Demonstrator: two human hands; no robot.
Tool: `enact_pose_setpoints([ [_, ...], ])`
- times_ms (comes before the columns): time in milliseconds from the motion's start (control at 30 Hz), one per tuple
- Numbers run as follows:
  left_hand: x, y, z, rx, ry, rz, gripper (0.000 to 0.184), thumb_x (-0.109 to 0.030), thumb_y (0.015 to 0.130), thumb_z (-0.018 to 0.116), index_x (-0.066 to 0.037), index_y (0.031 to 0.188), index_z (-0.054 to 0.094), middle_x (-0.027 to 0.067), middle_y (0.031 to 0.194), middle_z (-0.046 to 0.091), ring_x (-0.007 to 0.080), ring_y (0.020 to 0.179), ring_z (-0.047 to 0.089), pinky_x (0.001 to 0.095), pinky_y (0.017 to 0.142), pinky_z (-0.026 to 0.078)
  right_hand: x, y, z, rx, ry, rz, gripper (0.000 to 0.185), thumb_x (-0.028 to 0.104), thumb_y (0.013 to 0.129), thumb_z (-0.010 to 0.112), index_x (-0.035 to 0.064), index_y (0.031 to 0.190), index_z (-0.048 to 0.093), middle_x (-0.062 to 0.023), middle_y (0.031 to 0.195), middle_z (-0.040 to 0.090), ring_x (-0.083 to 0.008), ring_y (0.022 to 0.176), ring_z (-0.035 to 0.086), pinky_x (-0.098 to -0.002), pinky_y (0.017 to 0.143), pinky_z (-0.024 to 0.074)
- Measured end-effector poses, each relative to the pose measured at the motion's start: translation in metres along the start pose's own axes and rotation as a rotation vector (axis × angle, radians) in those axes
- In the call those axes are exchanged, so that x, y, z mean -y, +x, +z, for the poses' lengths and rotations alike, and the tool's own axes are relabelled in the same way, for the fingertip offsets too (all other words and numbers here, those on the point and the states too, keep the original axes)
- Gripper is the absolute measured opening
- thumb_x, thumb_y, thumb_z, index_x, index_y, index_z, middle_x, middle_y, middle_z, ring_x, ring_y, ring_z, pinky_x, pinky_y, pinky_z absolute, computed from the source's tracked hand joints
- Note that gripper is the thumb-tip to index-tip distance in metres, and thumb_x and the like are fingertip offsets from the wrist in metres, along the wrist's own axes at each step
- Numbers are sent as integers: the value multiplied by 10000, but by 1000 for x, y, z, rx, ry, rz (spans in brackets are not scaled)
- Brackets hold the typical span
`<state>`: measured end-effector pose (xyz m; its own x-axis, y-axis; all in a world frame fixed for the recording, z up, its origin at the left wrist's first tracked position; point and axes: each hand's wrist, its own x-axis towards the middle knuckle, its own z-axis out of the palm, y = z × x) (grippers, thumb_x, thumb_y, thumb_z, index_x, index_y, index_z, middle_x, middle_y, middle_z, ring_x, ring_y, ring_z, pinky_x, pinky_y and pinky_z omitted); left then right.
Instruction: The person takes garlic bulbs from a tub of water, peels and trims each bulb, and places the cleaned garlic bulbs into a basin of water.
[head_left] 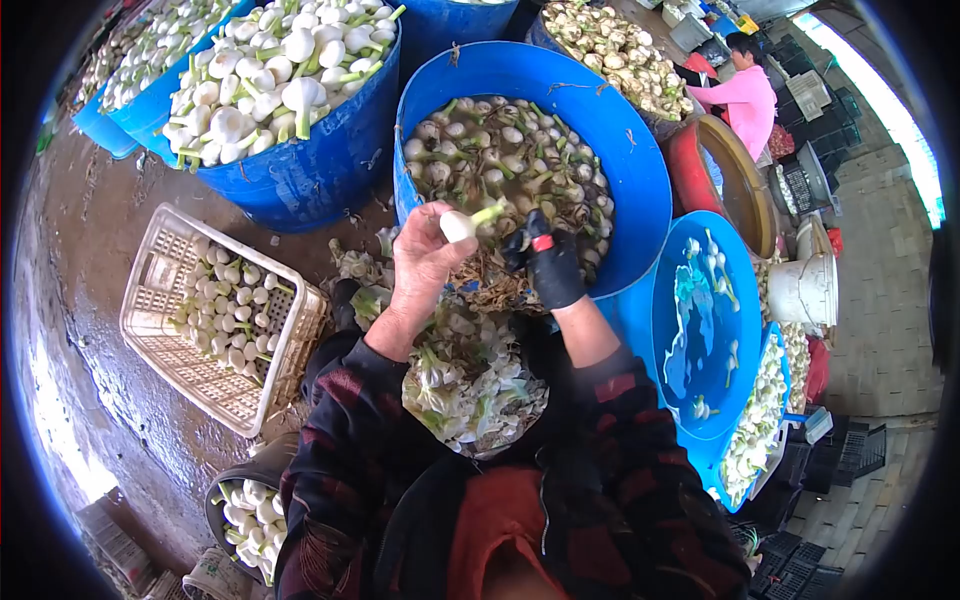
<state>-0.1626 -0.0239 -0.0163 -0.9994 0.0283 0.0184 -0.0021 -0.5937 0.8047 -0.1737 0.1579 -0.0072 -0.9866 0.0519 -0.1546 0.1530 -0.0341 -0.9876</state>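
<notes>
My bare left hand (422, 258) pinches a peeled white garlic bulb (457, 227) whose short green stem points right. Close by on the right, my right hand (556, 270) wears a black glove with a red band round one finger. Its fingers are curled, and what they hold, if anything, cannot be made out. Both hands are above the near rim of a big blue tub (640, 190), in which unpeeled garlic bulbs (495, 150) lie in murky water. Below my hands, a heap of peeled-off garlic skins (465, 385) lies between my legs.
On the left stands a beige plastic crate (160, 320) with white bulbs inside. Behind it, a blue tub (290, 185) is heaped with peeled garlic. At right are a blue basin (710, 340) of water with a few bulbs and a white bucket (803, 290). A person in pink (740, 105) works beyond.
</notes>
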Motion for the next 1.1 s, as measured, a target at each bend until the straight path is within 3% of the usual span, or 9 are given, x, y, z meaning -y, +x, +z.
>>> enact_pose_setpoints([
  [167,19,-11,-1,37,247,65,464,12,677,753,-48,1052,487,27,887,594,66,725,559,213,605,477,-63,10,7,88,-632,-323,224,120,834,568,87,1040,649,-138,732,593,-259,632,551,-370,545,423],
  [300,13,-11,-5,12,204,27,489,14,645,778,-50,1035,491,25,836,596,72,724,577,229,620,494,-50,2,21,134,-536,-254,325,106,826,554,91,1147,607,-159,779,577,-296,658,537,-391,573,414],
  [467,13,-12,-3,36,163,82,445,9,636,792,-47,968,501,21,803,596,76,688,578,223,595,498,-44,1,22,98,-496,-178,287,128,847,544,95,1120,626,-154,784,557,-286,661,525,-384,572,406],
  [667,-5,-10,-4,42,39,-84,346,-20,680,755,-5,931,518,65,722,608,116,553,576,217,476,474,-50,-2,16,144,-556,-269,291,123,852,539,94,1133,609,-147,830,547,-303,672,513,-393,605,411],
  [767,-3,-8,-11,31,-179,-274,280,-72,728,721,-11,911,518,87,702,611,128,494,553,212,391,413,-50,-6,9,226,-565,-368,273,98,847,533,65,1107,608,-160,850,570,-315,711,543,-395,649,430],
  [800,2,-8,-15,56,-252,-300,267,-201,790,671,-2,902,533,95,705,610,144,475,542,223,365,400,-43,-9,10,253,-561,-411,267,89,843,533,54,1097,609,-165,858,581,-317,728,557,-393,662,437],
  [900,1,-10,-17,77,-414,-414,331,-297,803,649,1,900,545,98,702,608,147,458,535,227,342,383,5,-24,19,330,-629,-502,240,77,830,548,25,1055,611,-181,875,615,-308,771,601,-373,677,456],
  [967,9,-12,-19,78,-274,-402,408,-396,836,602,0,923,554,91,699,605,131,448,529,231,328,376,6,-21,10,378,-783,-498,205,79,825,563,5,1010,617,-191,872,633,-296,781,625,-357,672,465],
  [1100,7,-15,-4,29,186,-219,460,-455,893,506,-2,963,555,71,664,593,110,441,520,232,345,396,-7,-25,23,178,-278,-372,154,89,803,617,-6,924,635,-102,812,659,-171,707,610,-317,635,467],
])
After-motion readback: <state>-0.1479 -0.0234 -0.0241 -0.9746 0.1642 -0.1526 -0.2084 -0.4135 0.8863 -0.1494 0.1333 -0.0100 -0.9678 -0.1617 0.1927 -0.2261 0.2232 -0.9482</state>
